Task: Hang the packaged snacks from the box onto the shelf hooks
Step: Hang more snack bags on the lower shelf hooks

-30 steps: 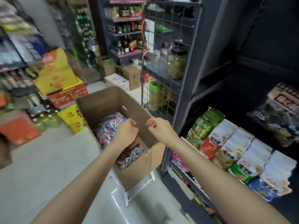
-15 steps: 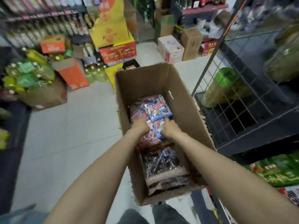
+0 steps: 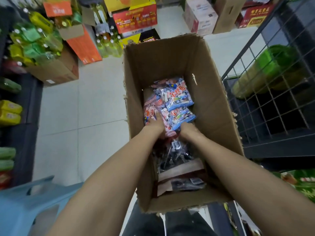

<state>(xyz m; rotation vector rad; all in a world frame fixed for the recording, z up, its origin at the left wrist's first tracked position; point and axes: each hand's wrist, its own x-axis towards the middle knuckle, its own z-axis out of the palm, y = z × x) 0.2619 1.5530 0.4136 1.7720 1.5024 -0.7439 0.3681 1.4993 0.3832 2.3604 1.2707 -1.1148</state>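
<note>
An open cardboard box (image 3: 211, 92) stands in front of me, with packaged snacks lying inside. Blue-and-white packs (image 3: 179, 97) lie on top at the far end, red-and-white packs (image 3: 150, 106) to their left, and dark packs (image 3: 175, 154) nearer to me. My left hand (image 3: 154, 124) is down in the box with its fingers laid flat on a red-and-white pack. My right hand (image 3: 188, 129) is beside it, fingers tucked under the near edge of a blue-and-white pack and hidden by it. No shelf hooks are in sight.
A black wire-grid shelf (image 3: 272, 106) with a green-lidded jar (image 3: 265, 68) stands right of the box. Green snack packs (image 3: 305, 183) show at the lower right. A blue plastic stool (image 3: 25, 201) is at the lower left. Cartons (image 3: 134, 17) and bottles (image 3: 35, 41) crowd the floor beyond.
My view has swung down from the shelf to the box. Both hands have dropped from above the box into it and reached the snack packs.
</note>
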